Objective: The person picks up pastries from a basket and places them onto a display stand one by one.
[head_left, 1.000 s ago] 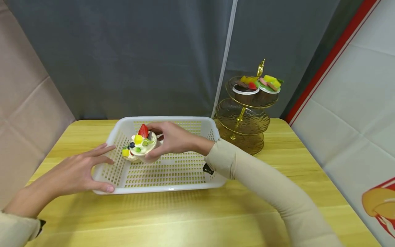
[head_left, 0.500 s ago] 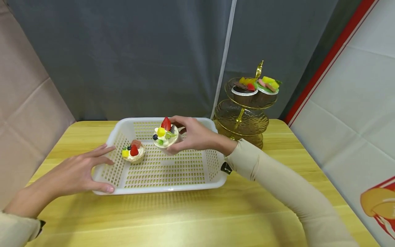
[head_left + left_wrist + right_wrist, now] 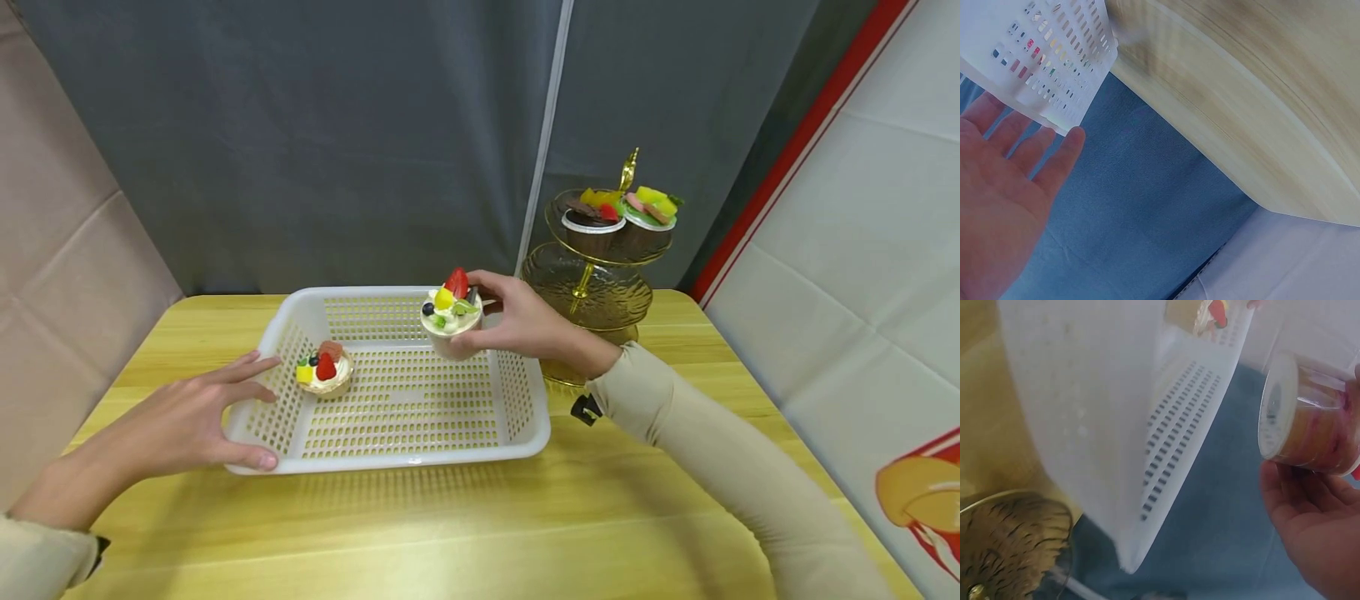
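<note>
My right hand grips a dessert cup topped with cream, a strawberry, a blueberry and yellow fruit, above the right part of a white plastic basket. In the right wrist view the cup shows clear sides and pinkish layers, with fingers around it. My left hand rests at the basket's left rim, fingers spread and thumb at the front corner. The left wrist view shows these fingers straight along the rim. A fruit tart lies inside the basket at the left.
Behind and right of the basket stands a three-tier amber glass stand with a gold post. Two chocolate-coloured cupcakes sit on its top tier. A grey curtain hangs behind the wooden table, and a white panel flanks it at the right.
My right hand has carried the dessert cup rightward and slightly up across the basket, uncovering the fruit tart. The left hand has stayed at the left rim.
</note>
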The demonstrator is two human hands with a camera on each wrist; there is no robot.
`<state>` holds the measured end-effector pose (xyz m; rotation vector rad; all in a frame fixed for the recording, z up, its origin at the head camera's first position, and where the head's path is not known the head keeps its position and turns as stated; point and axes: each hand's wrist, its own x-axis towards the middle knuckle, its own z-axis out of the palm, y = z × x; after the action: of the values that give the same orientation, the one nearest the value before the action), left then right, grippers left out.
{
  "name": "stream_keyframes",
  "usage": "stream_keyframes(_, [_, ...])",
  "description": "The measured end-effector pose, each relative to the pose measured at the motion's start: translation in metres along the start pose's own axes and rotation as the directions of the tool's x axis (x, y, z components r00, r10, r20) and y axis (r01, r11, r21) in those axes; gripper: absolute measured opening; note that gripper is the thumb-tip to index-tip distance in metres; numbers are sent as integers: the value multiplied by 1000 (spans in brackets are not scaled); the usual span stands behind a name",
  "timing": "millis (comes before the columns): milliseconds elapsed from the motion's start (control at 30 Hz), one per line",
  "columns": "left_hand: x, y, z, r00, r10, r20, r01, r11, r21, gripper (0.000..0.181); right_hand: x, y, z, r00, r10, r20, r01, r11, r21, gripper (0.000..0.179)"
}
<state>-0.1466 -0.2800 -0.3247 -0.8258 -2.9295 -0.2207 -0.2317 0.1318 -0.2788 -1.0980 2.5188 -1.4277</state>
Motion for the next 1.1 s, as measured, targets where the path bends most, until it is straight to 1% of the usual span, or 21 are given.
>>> stream_keyframes(233, [0,1,0,1000,-4,3,4,1000,-5,78,-10,9,-14,997,49,-66,-50,999,-5,65])
stream_keyframes(367, [0,1,0,1000,3,-4,-3,1000,-5,77,-16,12,-23,990,94,-108,-93,996,16,66])
stream_keyframes(533, [1,1,1,1000,18,-20,-18,1000,2,76,-24,15,-32,980,137,-141,-131,990,52,66])
stream_keyframes(833, [1,1,1,1000,12,-18,-12,1000,7,77,-35,23,-44,974,125,-188,-110,990,88,58])
stream_keyframes(1100, [-1,0,1,1000,-3,0,3,1000,1,78,-42,31,-49,959,143,-243,-126,988,85,59])
